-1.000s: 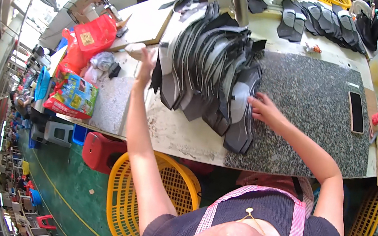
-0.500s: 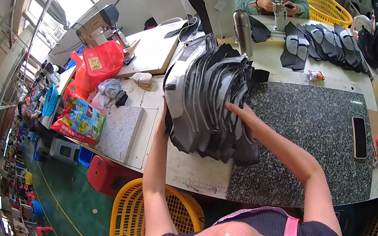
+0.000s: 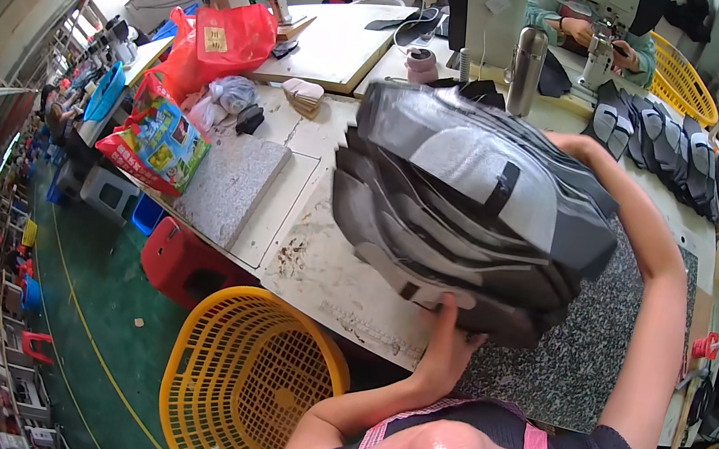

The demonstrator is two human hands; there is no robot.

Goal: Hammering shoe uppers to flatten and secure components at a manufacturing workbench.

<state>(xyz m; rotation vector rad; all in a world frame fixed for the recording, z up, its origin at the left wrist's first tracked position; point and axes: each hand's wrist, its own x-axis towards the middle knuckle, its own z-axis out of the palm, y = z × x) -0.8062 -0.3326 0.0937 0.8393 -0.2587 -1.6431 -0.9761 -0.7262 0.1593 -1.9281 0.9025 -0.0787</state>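
Note:
Between my two hands is a thick stack of grey and black shoe-upper pieces (image 3: 484, 174), held above the worktable. The top piece has a shiny grey panel with a short black strip. My left hand (image 3: 447, 351) grips the near edge from below, its thumb pressed against the lowest pieces. Round the far side reaches my right hand (image 3: 571, 144), its fingers mostly hidden behind the stack. Under the stack lies a speckled dark stone slab (image 3: 613, 366), partly covered from sight.
A yellow plastic basket (image 3: 190, 368) stands on the floor by the table's near edge. Red bags (image 3: 244, 36) and a pale stone block (image 3: 230, 192) lie to the left. A steel flask (image 3: 526, 71) stands behind the stack. Across the table, a person's hands (image 3: 580, 35) work at a sewing machine.
The stack has turned from upright to lying sideways and moved right. My left hand has come to its near edge, my right hand to the far side. The view has shifted.

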